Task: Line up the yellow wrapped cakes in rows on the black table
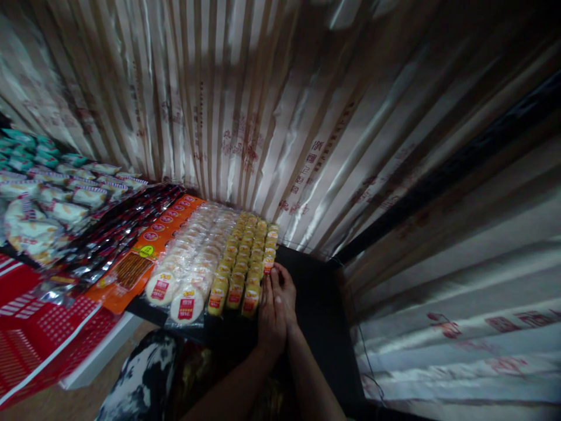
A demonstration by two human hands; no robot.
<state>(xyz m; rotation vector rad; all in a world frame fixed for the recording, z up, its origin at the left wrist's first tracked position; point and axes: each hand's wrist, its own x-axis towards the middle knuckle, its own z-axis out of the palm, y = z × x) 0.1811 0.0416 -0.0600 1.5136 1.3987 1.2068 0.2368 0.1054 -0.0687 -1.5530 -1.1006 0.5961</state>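
My right hand and my left hand lie against each other at the front of the rightmost row of small yellow-wrapped cakes. Between their fingertips is the nearest yellow cake pack of that short row, with an orange-red label. Both hands look closed on it, though the dim light blurs the fingers. Left of them, several rows of yellow packs line up, their front ones showing red labels. Beside these stand rows of round white crackers in clear wrappers.
An orange snack packet and dark shiny packets lie further left, then white packets and green packets. A red basket stands at lower left. The black tabletop meets a printed curtain and dark pole.
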